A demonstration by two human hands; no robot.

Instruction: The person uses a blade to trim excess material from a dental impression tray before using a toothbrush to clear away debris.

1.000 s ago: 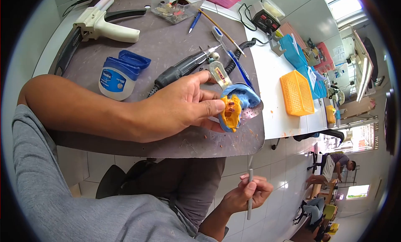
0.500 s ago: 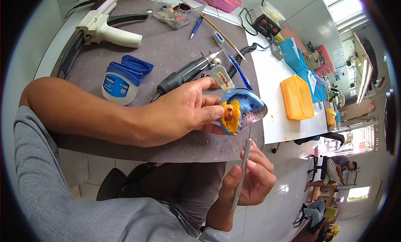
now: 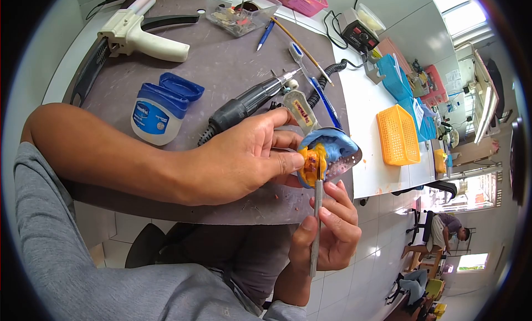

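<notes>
My left hand [image 3: 244, 154] reaches in from the left and is closed around a dental impression tray [image 3: 346, 163] filled with blue and yellow impression material. Its thumb presses beside the yellow part, which has dark reddish marks in its hollows. From below, my right hand [image 3: 332, 229] pinches the ridged metal handle of a slim knife [image 3: 316, 227] between thumb and fingers. The knife's narrow tip touches the yellow material at its right side. Part of the tray is hidden behind my left fingers. A clear labelled piece [image 3: 301, 110], probably the tray's handle, sticks up past them.
On the brown bench mat lie a black rotary handpiece [image 3: 246, 103], a blue-lidded jar [image 3: 158, 118], a dispensing gun [image 3: 136, 38], a toothbrush [image 3: 326, 102] and a pen [image 3: 266, 35]. A yellow basket [image 3: 398, 135] stands rightward. A person [image 3: 446, 229] is in the background.
My right hand has brought the knife up and left, so its tip now meets the yellow material. The tray has shifted slightly right and down in view.
</notes>
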